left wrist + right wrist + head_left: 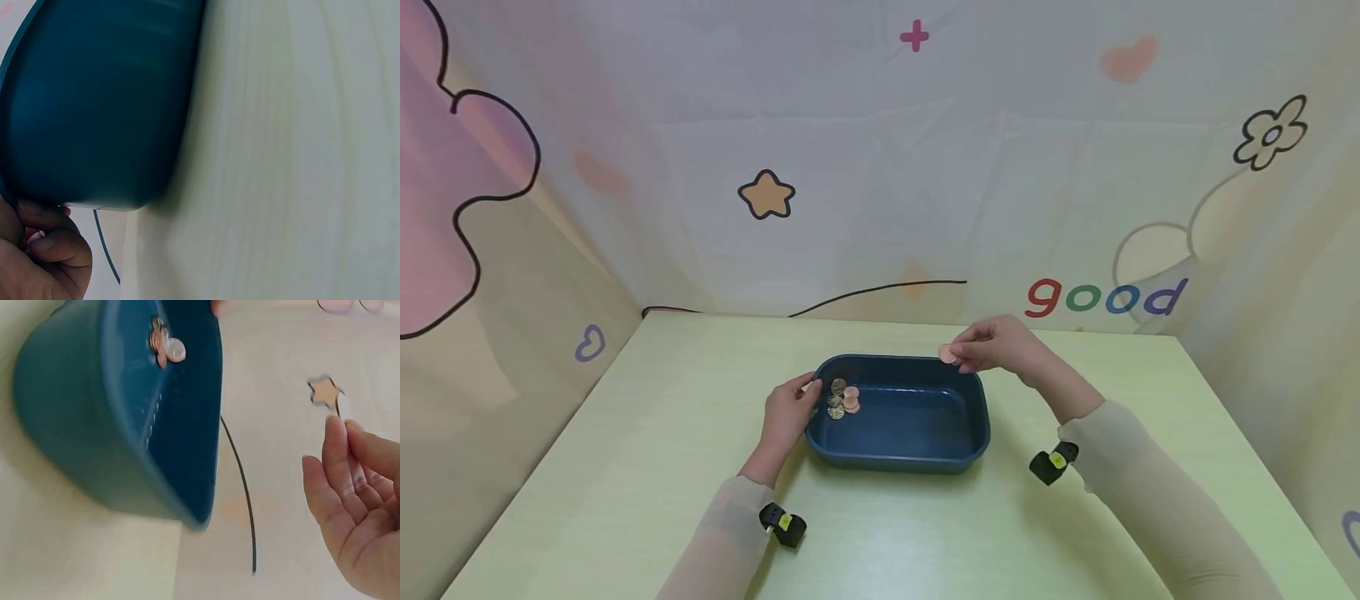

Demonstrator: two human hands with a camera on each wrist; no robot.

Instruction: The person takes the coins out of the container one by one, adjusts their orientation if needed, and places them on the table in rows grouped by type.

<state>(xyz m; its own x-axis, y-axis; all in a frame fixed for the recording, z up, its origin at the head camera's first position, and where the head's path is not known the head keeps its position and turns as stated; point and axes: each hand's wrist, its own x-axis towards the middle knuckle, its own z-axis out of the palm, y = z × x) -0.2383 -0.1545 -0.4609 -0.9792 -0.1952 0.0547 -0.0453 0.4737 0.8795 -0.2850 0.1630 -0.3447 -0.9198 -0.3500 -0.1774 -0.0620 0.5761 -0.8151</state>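
Observation:
A dark blue rectangular basin (910,465) stands on the table. Several gold and copper-coloured coins (851,404) lie inside it by its left wall, showing also as a small cluster of coins (160,344) in the right wrist view. My left hand (788,410) grips the basin's left end, thumb over the rim; in the left wrist view the left hand (47,259) has its fingers curled at the wall. Above the far right corner, my right hand (1000,346) pinches a copper-coloured coin (948,354) between thumb and fingertips. The right wrist view shows that coin (343,405) edge-on.
The pale wood-grain table (625,467) carries the basin. Behind it hangs a printed cloth backdrop (865,225) with a star, flower and the word "good". Cloth also encloses both sides. Each wrist wears a small black camera (784,525).

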